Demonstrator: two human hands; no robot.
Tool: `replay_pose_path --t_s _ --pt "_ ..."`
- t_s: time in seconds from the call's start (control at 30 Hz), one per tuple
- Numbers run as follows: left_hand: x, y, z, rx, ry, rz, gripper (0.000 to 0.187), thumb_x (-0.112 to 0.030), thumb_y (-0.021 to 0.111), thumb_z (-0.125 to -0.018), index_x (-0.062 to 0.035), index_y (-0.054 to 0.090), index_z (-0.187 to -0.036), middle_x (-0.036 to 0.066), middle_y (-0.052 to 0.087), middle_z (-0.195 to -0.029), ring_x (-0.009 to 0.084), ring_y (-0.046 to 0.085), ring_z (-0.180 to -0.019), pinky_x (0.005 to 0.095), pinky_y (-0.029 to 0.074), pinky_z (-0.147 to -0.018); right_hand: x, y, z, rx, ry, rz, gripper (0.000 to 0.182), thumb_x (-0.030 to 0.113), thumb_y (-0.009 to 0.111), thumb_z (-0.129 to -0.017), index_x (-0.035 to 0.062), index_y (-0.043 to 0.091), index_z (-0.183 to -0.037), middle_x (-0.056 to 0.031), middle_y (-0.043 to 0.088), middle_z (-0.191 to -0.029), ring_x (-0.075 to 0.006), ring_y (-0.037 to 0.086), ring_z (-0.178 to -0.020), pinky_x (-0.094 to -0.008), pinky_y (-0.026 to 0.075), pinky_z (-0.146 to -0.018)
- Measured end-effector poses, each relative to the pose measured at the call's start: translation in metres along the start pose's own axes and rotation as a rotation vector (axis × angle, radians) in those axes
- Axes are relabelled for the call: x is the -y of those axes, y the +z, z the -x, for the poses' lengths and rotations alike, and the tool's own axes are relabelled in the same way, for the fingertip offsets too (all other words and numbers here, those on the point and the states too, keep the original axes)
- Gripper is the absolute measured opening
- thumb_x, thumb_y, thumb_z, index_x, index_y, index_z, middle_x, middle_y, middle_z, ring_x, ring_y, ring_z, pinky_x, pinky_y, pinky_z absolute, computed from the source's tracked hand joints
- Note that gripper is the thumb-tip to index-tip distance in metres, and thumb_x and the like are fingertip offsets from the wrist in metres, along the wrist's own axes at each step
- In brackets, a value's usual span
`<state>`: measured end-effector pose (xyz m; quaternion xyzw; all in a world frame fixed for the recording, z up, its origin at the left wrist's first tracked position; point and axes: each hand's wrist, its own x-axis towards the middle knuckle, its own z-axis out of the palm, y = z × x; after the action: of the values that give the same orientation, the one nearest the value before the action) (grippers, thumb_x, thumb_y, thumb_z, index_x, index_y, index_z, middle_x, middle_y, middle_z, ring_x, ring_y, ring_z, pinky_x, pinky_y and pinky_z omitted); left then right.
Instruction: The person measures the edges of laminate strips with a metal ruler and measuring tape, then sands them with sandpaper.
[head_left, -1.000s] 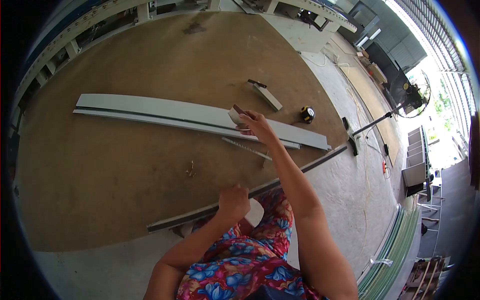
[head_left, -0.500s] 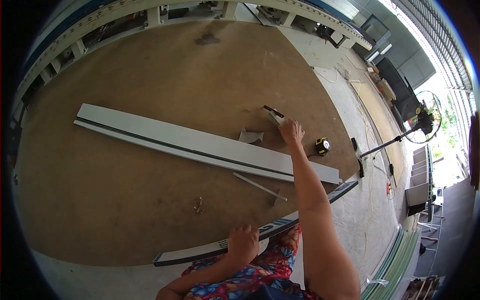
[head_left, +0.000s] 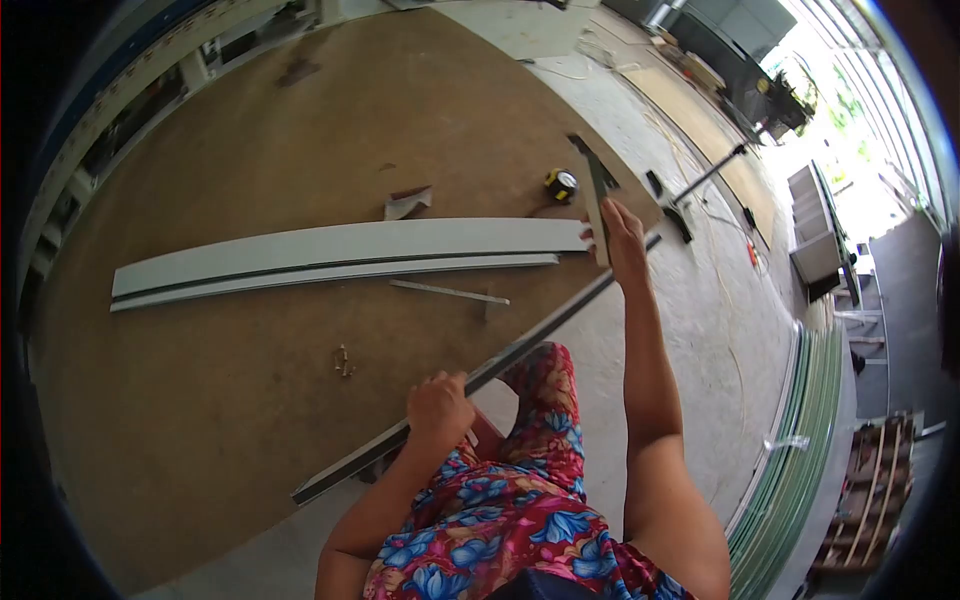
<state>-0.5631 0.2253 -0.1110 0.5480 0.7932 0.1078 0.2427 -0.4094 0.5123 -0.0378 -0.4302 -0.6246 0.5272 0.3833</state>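
Observation:
My left hand (head_left: 440,408) is wrapped round a long narrow strip (head_left: 530,336) that slants along the near edge of the brown board. In my right hand (head_left: 622,236) is a tool with a pale blade or handle and a dark end (head_left: 596,172), held upright near the strip's far end. Left of this hand lies a long white profile (head_left: 350,242) with a dark groove. A yellow and black tape measure (head_left: 561,185) sits beyond it. A thin metal strip (head_left: 450,292) rests nearer to me.
A crumpled scrap (head_left: 408,203) lies behind the white profile, and small screw-like pieces (head_left: 344,361) lie nearer. A fan on a stand (head_left: 780,105) is at the upper right. Green sheets (head_left: 786,470) are stacked at the lower right.
The view has turned and shifted. My right hand has lifted the tool and brought it to the strip's far end. The strip is now tilted more steeply, still under my left hand.

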Motion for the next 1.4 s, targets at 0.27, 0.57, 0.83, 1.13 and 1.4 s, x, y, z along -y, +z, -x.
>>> replay_pose_path --t_s 0.27,0.57,0.83,1.13,1.4 --pt "0.004 0.009 -0.001 -0.092 0.064 0.030 0.028 -0.023 0.067 -0.076 -0.0089 0.065 -0.100 0.014 0.065 -0.089 0.0328 0.063 -0.086 0.0425 0.049 -0.076 -0.088 -0.118 0.091 -0.406 0.269 0.064 0.037 0.030 0.045 -0.094 0.0089 0.051 -0.123 -0.0066 0.059 -0.087 -0.0113 0.057 -0.064 -0.0239 0.044 -0.048" --pt "-0.017 -0.002 0.010 -0.130 0.029 -0.036 0.018 -0.020 0.066 -0.077 -0.0092 0.066 -0.091 0.018 0.065 -0.081 0.0357 0.064 -0.079 0.0437 0.050 -0.070 -0.118 -0.137 0.031 -0.521 0.308 0.222 0.026 0.028 0.050 -0.093 0.0088 0.059 -0.107 -0.0039 0.059 -0.077 -0.0126 0.058 -0.058 -0.0267 0.044 -0.046" --pt "-0.017 -0.005 0.010 -0.133 0.056 0.011 0.020 -0.020 0.066 -0.077 -0.0118 0.069 -0.095 0.017 0.066 -0.081 0.0347 0.064 -0.079 0.0429 0.050 -0.070 -0.107 -0.091 0.098 -0.396 0.225 0.283 0.038 0.024 0.050 -0.090 0.0036 0.056 -0.122 -0.0050 0.059 -0.067 -0.0127 0.058 -0.052 -0.0278 0.047 -0.044" --pt "-0.019 -0.010 0.011 -0.136 0.043 -0.003 0.022 -0.021 0.066 -0.078 -0.0126 0.069 -0.097 0.017 0.066 -0.085 0.0343 0.064 -0.082 0.0425 0.050 -0.072 -0.066 0.007 0.227 0.026 0.211 0.078 0.044 0.020 0.052 -0.089 0.0048 0.049 -0.131 -0.0046 0.057 -0.073 -0.0118 0.056 -0.063 -0.0269 0.046 -0.061" --pt "-0.024 -0.016 0.015 -0.078 -0.006 -0.029 0.022 -0.025 0.066 -0.079 -0.0099 0.067 -0.096 0.017 0.066 -0.089 0.0338 0.064 -0.085 0.0427 0.050 -0.073 -0.078 -0.052 0.171 -0.200 0.280 0.075 0.043 0.021 0.051 -0.091 0.0049 0.049 -0.131 -0.0040 0.059 -0.074 -0.0108 0.056 -0.057 -0.0269 0.048 -0.053"
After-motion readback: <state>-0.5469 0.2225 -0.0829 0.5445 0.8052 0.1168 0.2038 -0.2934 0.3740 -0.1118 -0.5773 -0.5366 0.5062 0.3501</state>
